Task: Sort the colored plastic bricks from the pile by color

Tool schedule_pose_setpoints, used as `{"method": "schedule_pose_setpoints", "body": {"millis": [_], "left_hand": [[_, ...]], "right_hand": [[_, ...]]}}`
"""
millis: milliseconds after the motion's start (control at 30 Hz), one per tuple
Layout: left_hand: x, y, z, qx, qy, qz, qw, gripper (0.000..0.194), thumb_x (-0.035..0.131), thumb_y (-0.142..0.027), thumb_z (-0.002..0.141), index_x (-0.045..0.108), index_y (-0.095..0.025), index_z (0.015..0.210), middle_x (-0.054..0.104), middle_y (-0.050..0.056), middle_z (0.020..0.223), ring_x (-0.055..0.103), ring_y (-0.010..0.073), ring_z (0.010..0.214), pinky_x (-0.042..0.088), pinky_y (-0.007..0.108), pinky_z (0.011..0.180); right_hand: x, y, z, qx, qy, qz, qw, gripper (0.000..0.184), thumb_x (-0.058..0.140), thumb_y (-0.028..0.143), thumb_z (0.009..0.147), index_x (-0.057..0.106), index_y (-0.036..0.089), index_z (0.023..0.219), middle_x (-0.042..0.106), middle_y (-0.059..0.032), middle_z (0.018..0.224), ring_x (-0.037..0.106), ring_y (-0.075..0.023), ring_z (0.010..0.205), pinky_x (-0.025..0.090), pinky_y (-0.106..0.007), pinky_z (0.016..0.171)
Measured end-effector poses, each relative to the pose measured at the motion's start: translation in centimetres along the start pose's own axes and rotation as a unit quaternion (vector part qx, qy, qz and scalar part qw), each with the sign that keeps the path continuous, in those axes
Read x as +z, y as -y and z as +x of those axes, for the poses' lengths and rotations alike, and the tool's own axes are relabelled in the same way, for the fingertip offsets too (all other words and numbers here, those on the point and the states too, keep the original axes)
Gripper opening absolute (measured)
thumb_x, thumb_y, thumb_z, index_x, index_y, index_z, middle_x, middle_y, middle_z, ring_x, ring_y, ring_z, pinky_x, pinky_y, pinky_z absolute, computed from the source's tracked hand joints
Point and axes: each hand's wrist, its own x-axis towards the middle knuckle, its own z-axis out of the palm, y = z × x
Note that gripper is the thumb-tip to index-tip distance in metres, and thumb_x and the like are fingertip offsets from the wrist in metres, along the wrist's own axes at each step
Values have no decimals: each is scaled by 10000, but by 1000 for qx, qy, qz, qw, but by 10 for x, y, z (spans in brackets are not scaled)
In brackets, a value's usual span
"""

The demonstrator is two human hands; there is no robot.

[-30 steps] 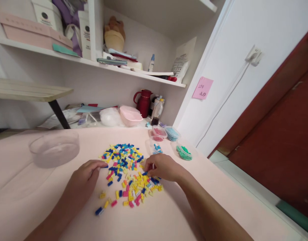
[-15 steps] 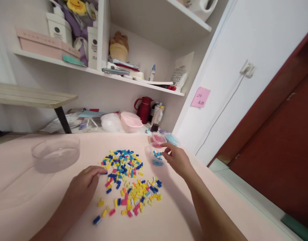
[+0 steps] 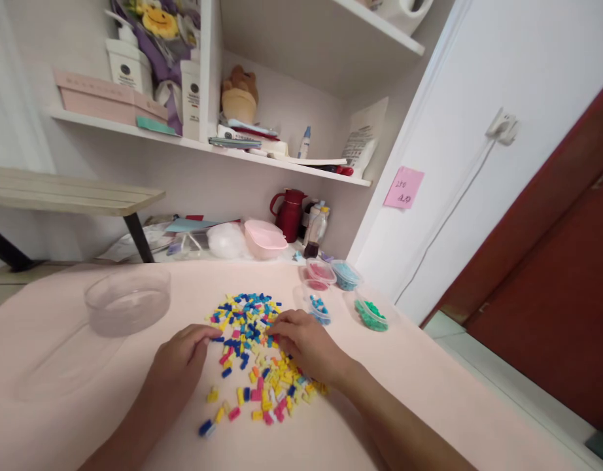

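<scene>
Small plastic toy bricks [image 3: 255, 317] in dark blue, teal, yellow, pink and white lie in a loose heap on the table. At the heap's left edge my left hand [image 3: 181, 356] rests with its forefinger stretched out, the tip at a dark blue brick [image 3: 218, 339]. Thumb and forefinger stand a little apart there. My right hand [image 3: 306, 343] reaches into the heap from the right, palm down. Its thumb and fingertips come together among the bricks; what lies between them is mostly hidden. A clear tub [image 3: 319, 320] with blue bricks stands just behind this hand.
Beyond it are clear tubs of pink bricks [image 3: 321, 271], light blue bricks [image 3: 346, 275] and green bricks [image 3: 373, 315]. A round clear container [image 3: 127, 307] stands at left, with a transparent lid-like piece [image 3: 70, 363] before it. A red jug [image 3: 290, 216] and a pink box [image 3: 265, 239] are behind.
My right hand moved from the heap to the tub of blue bricks, then back left into the heap. My left hand stayed in place. The camera view shifted slightly.
</scene>
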Motion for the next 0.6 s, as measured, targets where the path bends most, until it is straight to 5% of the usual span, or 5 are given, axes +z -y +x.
{"method": "schedule_pose_setpoints", "body": {"millis": [167,600], "left_hand": [[1,1,0,-1,9,4,1000,371,382,-337,828,735,-259,913,755,10,1033,687,221,1003,528,359,909],[1,3,2,11,2,3,1000,351,402,-361,830,736,-274,890,762,-6,1005,697,211,981,536,336,896]], "right_hand": [[-11,2,-1,64,36,17,997,263,509,102,855,720,243,928,701,-11,965,648,-143,825,455,-232,762],[0,3,2,84,15,5,996,202,537,235,919,719,260,1004,696,-30,993,640,-161,928,430,-231,787]]}}
